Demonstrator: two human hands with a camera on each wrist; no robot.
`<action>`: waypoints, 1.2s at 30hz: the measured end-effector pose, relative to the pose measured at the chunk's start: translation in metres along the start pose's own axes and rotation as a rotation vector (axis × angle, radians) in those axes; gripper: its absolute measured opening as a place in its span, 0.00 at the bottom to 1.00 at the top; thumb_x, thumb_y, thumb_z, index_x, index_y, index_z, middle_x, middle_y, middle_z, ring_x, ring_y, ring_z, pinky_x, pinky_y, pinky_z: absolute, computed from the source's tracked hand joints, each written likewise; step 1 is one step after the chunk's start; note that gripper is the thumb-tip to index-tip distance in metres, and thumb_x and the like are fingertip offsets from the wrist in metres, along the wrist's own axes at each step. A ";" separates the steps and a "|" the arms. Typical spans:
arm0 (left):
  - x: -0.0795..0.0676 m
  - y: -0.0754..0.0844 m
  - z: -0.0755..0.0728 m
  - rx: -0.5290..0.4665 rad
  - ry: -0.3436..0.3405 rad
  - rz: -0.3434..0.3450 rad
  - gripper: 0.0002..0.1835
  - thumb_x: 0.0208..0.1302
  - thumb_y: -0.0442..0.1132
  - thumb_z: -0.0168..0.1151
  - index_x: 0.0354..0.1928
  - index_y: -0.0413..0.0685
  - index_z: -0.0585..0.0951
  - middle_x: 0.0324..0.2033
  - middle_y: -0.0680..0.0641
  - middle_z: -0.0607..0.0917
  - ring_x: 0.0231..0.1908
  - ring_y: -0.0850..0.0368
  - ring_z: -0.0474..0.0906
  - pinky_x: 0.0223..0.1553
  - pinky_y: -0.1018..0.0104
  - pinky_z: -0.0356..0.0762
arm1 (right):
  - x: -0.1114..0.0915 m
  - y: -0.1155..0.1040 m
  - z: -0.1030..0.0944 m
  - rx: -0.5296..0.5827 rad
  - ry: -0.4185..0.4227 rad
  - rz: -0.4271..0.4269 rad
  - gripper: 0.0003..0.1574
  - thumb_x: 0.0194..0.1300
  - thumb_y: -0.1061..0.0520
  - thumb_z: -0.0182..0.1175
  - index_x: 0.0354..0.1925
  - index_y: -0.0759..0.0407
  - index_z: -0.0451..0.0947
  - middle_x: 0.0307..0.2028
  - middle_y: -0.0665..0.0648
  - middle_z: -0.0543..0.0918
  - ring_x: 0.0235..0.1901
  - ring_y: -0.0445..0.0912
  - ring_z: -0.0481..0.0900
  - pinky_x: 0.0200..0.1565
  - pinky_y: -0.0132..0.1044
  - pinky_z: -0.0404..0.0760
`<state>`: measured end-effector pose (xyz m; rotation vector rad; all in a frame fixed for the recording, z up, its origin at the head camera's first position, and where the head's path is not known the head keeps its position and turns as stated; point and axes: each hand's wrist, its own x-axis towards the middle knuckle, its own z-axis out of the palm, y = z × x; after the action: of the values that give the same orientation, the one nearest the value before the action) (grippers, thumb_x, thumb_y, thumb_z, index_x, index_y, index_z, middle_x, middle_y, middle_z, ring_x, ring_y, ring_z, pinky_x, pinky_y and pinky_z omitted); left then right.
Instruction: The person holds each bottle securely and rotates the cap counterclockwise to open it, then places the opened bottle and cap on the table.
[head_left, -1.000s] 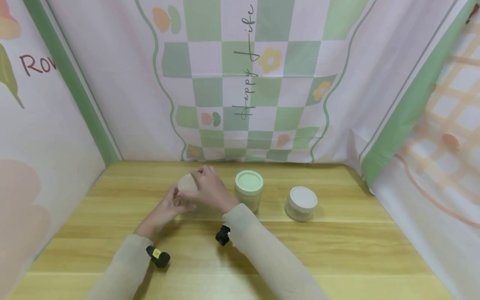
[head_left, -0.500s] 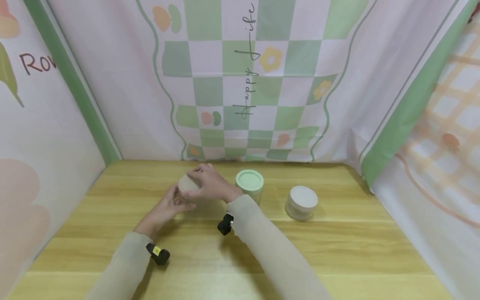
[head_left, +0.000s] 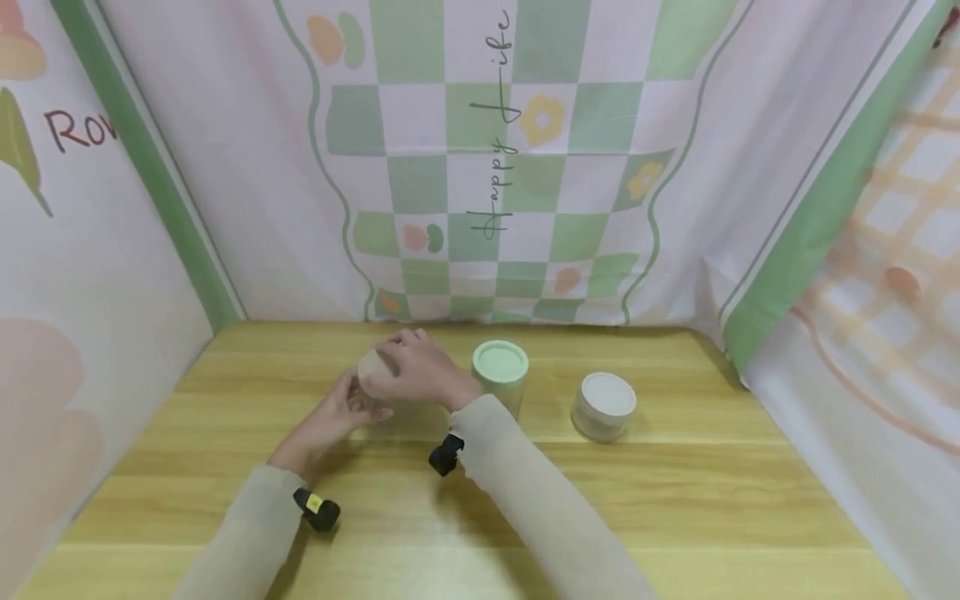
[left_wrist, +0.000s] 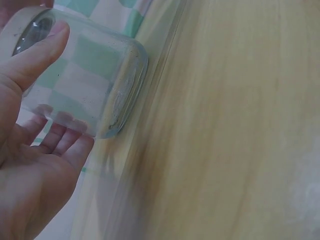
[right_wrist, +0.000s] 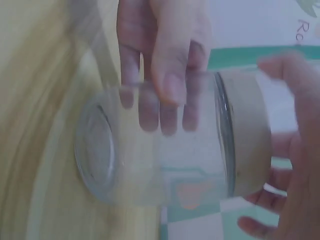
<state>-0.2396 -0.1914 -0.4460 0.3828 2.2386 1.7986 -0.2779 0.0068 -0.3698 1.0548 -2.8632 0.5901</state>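
A clear glass jar point(right_wrist: 165, 170) with a beige lid point(right_wrist: 248, 132) sits between both hands at the left of the table; its body looks see-through and bare inside. My left hand point(head_left: 326, 423) grips the body, thumb point(left_wrist: 42, 55) on the near side and fingers under and behind it. Over the top, my right hand point(head_left: 429, 373) spans the lid, its fingers around the rim and covering part of it in the head view. In the right wrist view that hand is blurred at the right edge.
Just right of my right hand stands a taller jar with a mint-green lid point(head_left: 500, 363). Farther right is a short jar with a white lid point(head_left: 606, 397). A printed curtain point(head_left: 420, 183) hangs behind the wooden table point(head_left: 712, 500).
My right hand and wrist shift slightly around the lid, turning a little and back. The left hand keeps its grip, and the other two jars stay put.
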 end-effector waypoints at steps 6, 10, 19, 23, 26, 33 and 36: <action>0.000 -0.001 0.001 -0.031 -0.002 0.003 0.51 0.64 0.44 0.71 0.78 0.53 0.46 0.74 0.41 0.55 0.72 0.33 0.52 0.67 0.31 0.54 | -0.006 -0.014 0.010 -0.069 0.145 0.105 0.46 0.71 0.26 0.45 0.65 0.60 0.75 0.58 0.60 0.76 0.56 0.52 0.70 0.61 0.48 0.69; 0.000 -0.002 0.001 -0.035 -0.009 0.002 0.51 0.65 0.43 0.70 0.79 0.53 0.46 0.74 0.41 0.55 0.72 0.32 0.51 0.67 0.30 0.53 | -0.010 -0.020 0.018 -0.138 0.242 0.161 0.46 0.69 0.25 0.48 0.58 0.62 0.78 0.51 0.60 0.76 0.49 0.51 0.70 0.55 0.44 0.72; -0.002 -0.001 0.000 -0.009 -0.001 -0.042 0.48 0.64 0.49 0.70 0.76 0.51 0.50 0.75 0.39 0.52 0.74 0.32 0.46 0.66 0.26 0.46 | -0.011 -0.024 0.027 -0.287 0.401 0.083 0.49 0.58 0.23 0.63 0.50 0.68 0.80 0.40 0.62 0.76 0.39 0.50 0.71 0.43 0.40 0.75; -0.002 -0.002 0.000 -0.004 -0.009 -0.032 0.47 0.64 0.48 0.70 0.76 0.51 0.50 0.75 0.40 0.53 0.74 0.32 0.47 0.66 0.25 0.47 | -0.011 -0.021 0.031 -0.251 0.367 0.103 0.50 0.61 0.24 0.60 0.55 0.66 0.78 0.43 0.61 0.76 0.41 0.49 0.70 0.44 0.38 0.74; -0.002 -0.002 0.000 -0.005 -0.009 -0.033 0.47 0.65 0.49 0.70 0.76 0.51 0.50 0.75 0.40 0.53 0.74 0.33 0.47 0.66 0.25 0.46 | -0.011 -0.019 0.033 -0.232 0.361 0.102 0.50 0.62 0.24 0.59 0.57 0.66 0.78 0.43 0.60 0.75 0.42 0.49 0.69 0.44 0.37 0.73; -0.003 0.000 0.001 -0.019 -0.004 -0.039 0.47 0.65 0.47 0.70 0.76 0.50 0.51 0.75 0.40 0.54 0.73 0.34 0.48 0.66 0.25 0.45 | -0.010 -0.017 0.034 -0.222 0.399 0.065 0.49 0.61 0.25 0.62 0.55 0.67 0.79 0.42 0.61 0.75 0.41 0.49 0.69 0.43 0.37 0.74; -0.003 0.000 0.001 -0.017 -0.005 -0.040 0.47 0.65 0.47 0.70 0.77 0.50 0.50 0.75 0.40 0.54 0.73 0.34 0.48 0.66 0.25 0.45 | -0.010 -0.017 0.034 -0.215 0.383 0.069 0.49 0.61 0.24 0.61 0.55 0.66 0.79 0.43 0.60 0.75 0.42 0.49 0.69 0.44 0.37 0.73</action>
<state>-0.2363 -0.1918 -0.4458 0.3369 2.2104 1.7927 -0.2567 -0.0108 -0.3969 0.7237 -2.5627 0.4198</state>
